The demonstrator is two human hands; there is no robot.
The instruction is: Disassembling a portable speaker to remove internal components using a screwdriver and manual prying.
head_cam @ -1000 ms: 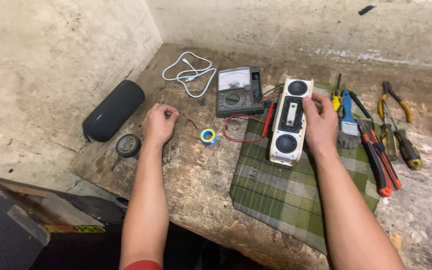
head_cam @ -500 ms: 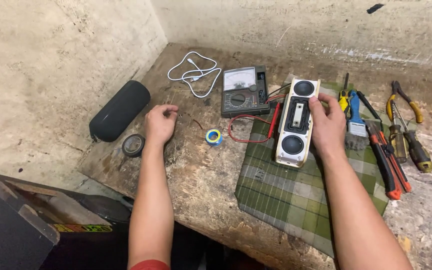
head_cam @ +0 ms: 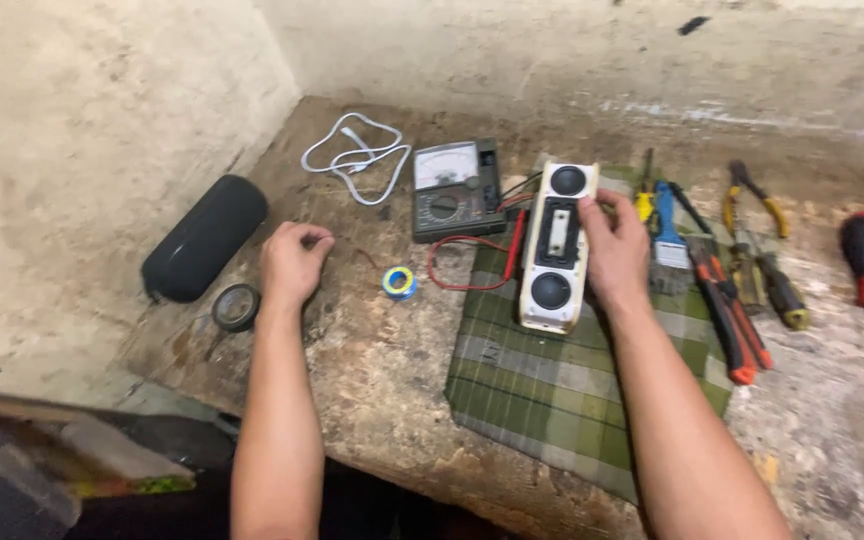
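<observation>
White oblong plastic speaker with two round black grilles lies lengthwise on the green plaid cloth. The right hand grips the speaker's right edge, fingers curled over it. Left of the speaker sit a grey analogue multimeter and a small blue-and-yellow solder spool. Further left, the left hand rests loosely curled on the rough wooden bench, holding nothing.

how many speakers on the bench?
2. A white speaker lies on the green plaid cloth under the right hand; a black cylinder speaker lies at the left wall.
</observation>
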